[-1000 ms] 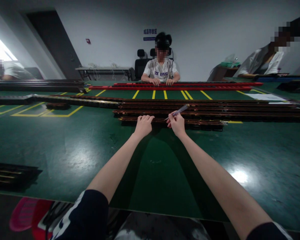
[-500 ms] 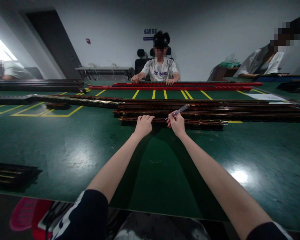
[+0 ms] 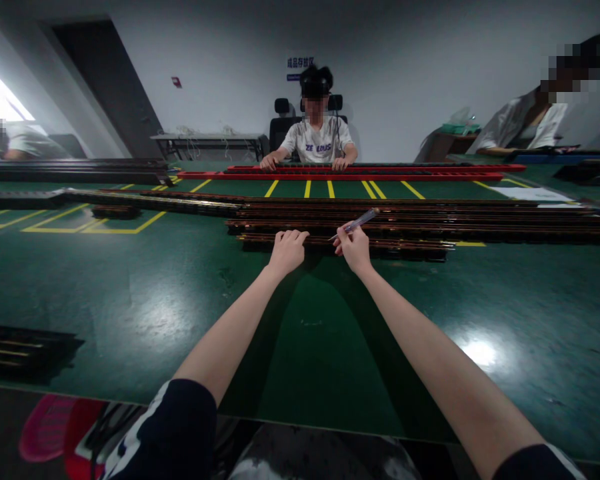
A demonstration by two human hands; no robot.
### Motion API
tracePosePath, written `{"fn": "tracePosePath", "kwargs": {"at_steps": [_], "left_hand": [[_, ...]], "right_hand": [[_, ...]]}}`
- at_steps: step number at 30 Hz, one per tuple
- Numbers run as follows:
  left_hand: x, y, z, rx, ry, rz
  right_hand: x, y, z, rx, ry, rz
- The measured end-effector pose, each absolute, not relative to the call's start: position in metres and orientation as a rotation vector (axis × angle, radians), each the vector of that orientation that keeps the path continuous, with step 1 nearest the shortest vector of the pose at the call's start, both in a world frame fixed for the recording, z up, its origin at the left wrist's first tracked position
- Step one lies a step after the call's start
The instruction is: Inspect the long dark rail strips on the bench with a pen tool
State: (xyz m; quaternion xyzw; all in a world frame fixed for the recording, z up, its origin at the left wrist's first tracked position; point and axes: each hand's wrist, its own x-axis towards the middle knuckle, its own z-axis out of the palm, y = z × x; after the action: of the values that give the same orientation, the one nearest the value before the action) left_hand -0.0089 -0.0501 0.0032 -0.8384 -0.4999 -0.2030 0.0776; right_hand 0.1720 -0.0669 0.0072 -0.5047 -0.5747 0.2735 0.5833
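Observation:
In the head view, my right hand (image 3: pixel 355 248) is closed around a slim screwdriver (image 3: pixel 365 217) with a clear handle. Its thin tip points left and down toward the nearest of several long dark strips (image 3: pixel 410 247) with copper-coloured lines along them. My left hand (image 3: pixel 287 251) lies on the same strip, a short way to the left, with its fingers bent over it and pressing it. Those fingertips are partly hidden behind the hand. More strips (image 3: pixel 430 217) lie side by side just beyond both hands.
Red rails (image 3: pixel 340 177) cross the green table (image 3: pixel 310 333) farther back, where a person (image 3: pixel 317 137) sits with both hands on them. Dark bars (image 3: pixel 70 172) lie at far left, a short stack (image 3: pixel 25 350) at near left. Paper (image 3: pixel 530 194) lies at right.
Both my hands and the screwdriver stay in place. The person across the table has shifted slightly to the left.

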Motion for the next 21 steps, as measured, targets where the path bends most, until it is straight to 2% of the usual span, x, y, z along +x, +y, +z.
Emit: {"fn": "tracePosePath", "kwargs": {"at_steps": [21], "left_hand": [[-0.0094,-0.0514,0.0034,-2.503,-1.498,-0.595]], "right_hand": [[0.172,-0.0618,0.0039,-1.18,-1.32,0.648]]}}
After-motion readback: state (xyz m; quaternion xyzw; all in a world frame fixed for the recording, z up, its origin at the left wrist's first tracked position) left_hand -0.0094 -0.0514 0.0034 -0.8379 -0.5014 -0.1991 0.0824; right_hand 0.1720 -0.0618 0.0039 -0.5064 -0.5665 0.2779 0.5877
